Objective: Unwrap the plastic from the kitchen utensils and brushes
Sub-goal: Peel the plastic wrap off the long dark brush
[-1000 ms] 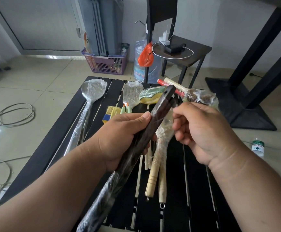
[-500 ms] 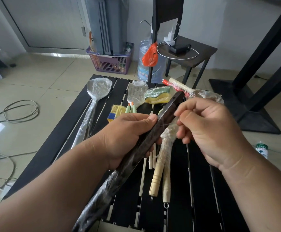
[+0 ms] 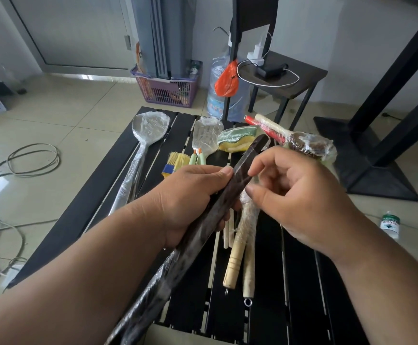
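Dark wrapped utensil [image 3: 237,170] in left hand [image 3: 190,202]

Single head cam, wide-angle, looking forward and down, close over the black slatted table [image 3: 83,220]. Forearms enter from 7 and 5 o'clock; floor [image 3: 66,115] and wall [image 3: 352,33] toward 12.

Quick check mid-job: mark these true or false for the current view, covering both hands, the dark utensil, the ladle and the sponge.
1. The left hand grips the dark wrapped utensil. True.
2. The right hand holds the sponge. False: the sponge lies on the black slatted table.
3. The metal ladle is bare. False: plastic covers it.
4. The yellow-bristled brush lies on the table. True.
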